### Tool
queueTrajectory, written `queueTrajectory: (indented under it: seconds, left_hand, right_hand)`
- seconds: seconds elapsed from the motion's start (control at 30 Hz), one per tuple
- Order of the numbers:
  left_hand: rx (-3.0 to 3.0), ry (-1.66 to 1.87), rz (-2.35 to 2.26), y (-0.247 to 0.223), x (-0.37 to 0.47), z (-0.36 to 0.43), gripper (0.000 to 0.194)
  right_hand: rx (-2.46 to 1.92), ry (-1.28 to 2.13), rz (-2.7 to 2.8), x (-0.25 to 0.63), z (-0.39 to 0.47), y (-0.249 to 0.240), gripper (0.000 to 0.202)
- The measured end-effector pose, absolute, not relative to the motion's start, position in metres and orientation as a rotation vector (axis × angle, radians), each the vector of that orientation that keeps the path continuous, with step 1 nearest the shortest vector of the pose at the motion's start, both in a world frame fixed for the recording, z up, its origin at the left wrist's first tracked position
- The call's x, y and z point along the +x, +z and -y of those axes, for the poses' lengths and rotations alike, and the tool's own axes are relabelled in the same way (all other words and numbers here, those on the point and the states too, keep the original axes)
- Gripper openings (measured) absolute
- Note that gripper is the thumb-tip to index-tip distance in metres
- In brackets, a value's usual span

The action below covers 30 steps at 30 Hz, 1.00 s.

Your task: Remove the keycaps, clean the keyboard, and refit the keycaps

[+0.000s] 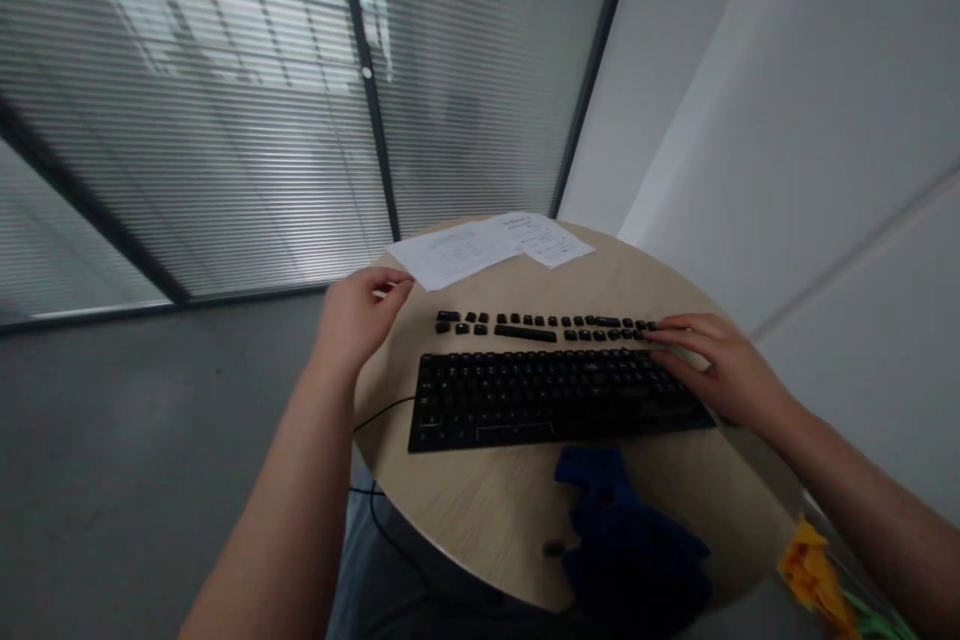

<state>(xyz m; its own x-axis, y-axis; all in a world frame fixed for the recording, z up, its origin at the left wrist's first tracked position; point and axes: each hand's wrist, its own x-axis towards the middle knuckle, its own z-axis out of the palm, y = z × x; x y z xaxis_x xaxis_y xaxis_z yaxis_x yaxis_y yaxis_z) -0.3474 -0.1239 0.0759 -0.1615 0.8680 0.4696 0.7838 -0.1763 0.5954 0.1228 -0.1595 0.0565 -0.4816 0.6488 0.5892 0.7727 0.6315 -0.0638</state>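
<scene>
A black keyboard (517, 435) lies on the round wooden table, with many of its keys in place and a dark smooth-looking stretch toward the lower right. Beyond its back edge, loose black keycaps (527, 333) stand in two rows, a long bar-shaped one among them. At the right end of those rows is my right hand (705, 360), its fingers stretched out onto the last keycaps, thumb apart near the keyboard's back edge. My left hand (364, 310) hovers by the table's left edge, thumb and fingertips close together near the paper; anything between them is too small to tell.
Printed paper sheets (465, 250) lie at the back of the table (465, 510). A dark blue cloth-like item (622, 540) is in front of the keyboard, beside a small dark piece (553, 548). An orange item (814, 570) sits at lower right. A cable (382, 410) leaves the keyboard leftward.
</scene>
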Motion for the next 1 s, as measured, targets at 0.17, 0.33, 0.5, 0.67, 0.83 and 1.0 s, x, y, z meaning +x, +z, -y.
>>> queueTrajectory:
  seconds: [0.17, 0.33, 0.5, 0.67, 0.83, 1.0]
  left_hand:
    - [2.102, 0.837, -1.687, 0.049, -0.351, 0.060, 0.017]
    - [2.012, 0.832, -1.473, 0.007, -0.353, 0.041, 0.021]
    - [1.967, 0.843, -1.375, -0.009, -0.362, 0.038, 0.026]
    - [1.975, 0.774, -1.312, -0.008, -0.363, 0.038, 0.022]
    - [1.976, 0.778, -1.389, -0.008, -0.357, 0.039, 0.021]
    - [1.979, 0.868, -1.478, 0.013, -0.353, 0.046, 0.022]
  right_hand:
    - [-0.931, -0.140, 2.473, 0.022, 0.102, 0.076, 0.017]
    - [-1.152, 0.116, 2.570, -0.073, 0.044, 0.060, 0.013]
    - [-1.283, 0.255, 2.617, -0.119, 0.022, 0.046, 0.013]
    - [-1.321, 0.245, 2.655, -0.130, 0.017, 0.035, 0.013]
    - [-1.334, 0.236, 2.651, -0.136, 0.014, 0.030, 0.013]
    - [-1.288, 0.204, 2.532, -0.126, 0.043, 0.054, 0.014]
